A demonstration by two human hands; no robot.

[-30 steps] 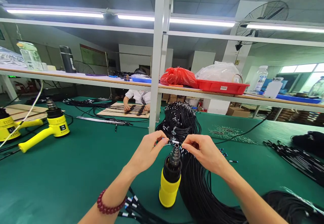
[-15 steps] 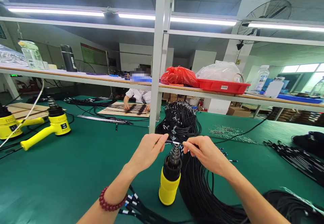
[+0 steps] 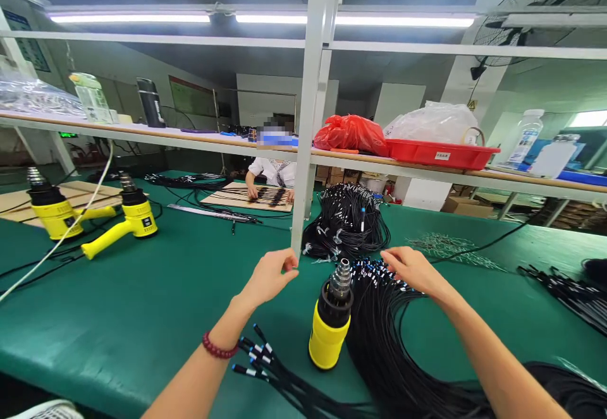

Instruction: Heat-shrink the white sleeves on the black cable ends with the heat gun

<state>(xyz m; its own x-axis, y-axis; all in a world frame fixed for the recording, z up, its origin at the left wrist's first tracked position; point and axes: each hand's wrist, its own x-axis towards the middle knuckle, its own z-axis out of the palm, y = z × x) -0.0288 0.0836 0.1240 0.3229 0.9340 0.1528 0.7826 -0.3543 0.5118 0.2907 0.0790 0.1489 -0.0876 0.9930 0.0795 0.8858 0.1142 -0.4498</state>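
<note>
A yellow heat gun (image 3: 329, 337) is stood upright on the green bench (image 3: 203, 273), its nozzle pointed up between the two hands. The left hand (image 3: 269, 277) is raised to the left of the nozzle; a narrow gap is left between thumb and fingers, and nothing is seen in it. The right hand (image 3: 420, 272) is held by the tips of a long bundle of cables (image 3: 382, 346), its fingers bent and drawn close; whether anything is pinched there cannot be told. The bundle is laid along the right side of the heat gun. A smaller bunch of cables (image 3: 291, 381) is spread nearer, by the left wrist, where a dark red bracelet (image 3: 219, 346) is worn. Behind, a cable pile (image 3: 348, 217) is heaped near the white post (image 3: 313, 109). Across the bench, cables on a board (image 3: 222, 196) are touched by a co-worker's hand (image 3: 253, 193)
</note>
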